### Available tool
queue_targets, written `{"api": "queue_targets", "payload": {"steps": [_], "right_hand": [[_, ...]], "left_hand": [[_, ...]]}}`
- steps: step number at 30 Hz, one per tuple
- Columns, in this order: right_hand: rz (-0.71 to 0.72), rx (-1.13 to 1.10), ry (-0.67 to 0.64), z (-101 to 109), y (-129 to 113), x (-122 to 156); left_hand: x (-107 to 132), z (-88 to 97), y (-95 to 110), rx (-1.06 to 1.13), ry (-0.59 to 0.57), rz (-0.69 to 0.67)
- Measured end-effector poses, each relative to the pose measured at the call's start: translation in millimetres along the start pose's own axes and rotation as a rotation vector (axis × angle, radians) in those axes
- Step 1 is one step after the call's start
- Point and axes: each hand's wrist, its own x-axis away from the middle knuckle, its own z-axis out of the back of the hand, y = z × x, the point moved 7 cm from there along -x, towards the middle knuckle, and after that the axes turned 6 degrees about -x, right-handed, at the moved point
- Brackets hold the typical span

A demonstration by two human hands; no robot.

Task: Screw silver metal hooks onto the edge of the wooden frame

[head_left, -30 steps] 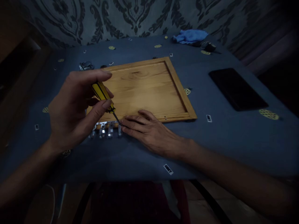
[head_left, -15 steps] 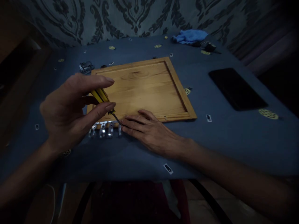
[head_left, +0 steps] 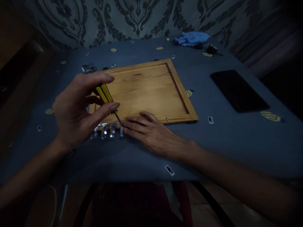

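My left hand (head_left: 78,108) is closed around a screwdriver (head_left: 105,93) with a yellow and black handle, its thumb and fingers on the grip. The shaft slants down to the right, and its tip meets the near edge of a framed wooden board (head_left: 146,91). Along that edge sits a metal strip with several curved hooks (head_left: 112,131) hanging toward me. My right hand (head_left: 151,134) lies with fingers stretched out at the strip's right end, beside the screwdriver tip. Its fingertips hide the exact spot there.
A dark phone or tablet (head_left: 239,90) lies on the right of the blue cloth-covered table (head_left: 196,145). A blue cloth (head_left: 193,38) and a small dark object (head_left: 210,48) rest at the back right. More metal pieces (head_left: 88,68) lie behind the board's left corner.
My left hand has shifted slightly right and turned around the screwdriver handle, which stands a little steeper. The tip and my right hand stay in place.
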Motion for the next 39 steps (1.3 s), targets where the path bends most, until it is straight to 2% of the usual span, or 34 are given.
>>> {"api": "queue_targets", "payload": {"steps": [5, 8, 12, 16, 23, 32, 39], "right_hand": [[-0.008, -0.016, -0.016, 1, 0, -1], [-0.007, -0.019, -0.016, 1, 0, -1], [-0.013, -0.015, -0.034, 1, 0, -2], [-0.009, 0.003, -0.026, 1, 0, -1], [-0.004, -0.004, -0.016, 0, 0, -1], [-0.014, -0.031, -0.036, -1, 2, -1], [0.001, -0.022, -0.012, -1, 2, 0]], "left_hand": [[-13, -7.2, 5, 0.081, -0.089, -0.023], [-10, -11.3, 4, 0.134, -0.117, 0.029], [3, -10.5, -4, 0.161, -0.058, 0.159], [8, -7.5, -3, 0.128, -0.021, 0.171], [4, -4.8, 4, 0.096, 0.02, 0.171], [6, -8.2, 1, 0.146, -0.021, 0.192], [8, -10.8, -5, 0.279, -0.066, 0.229]]}}
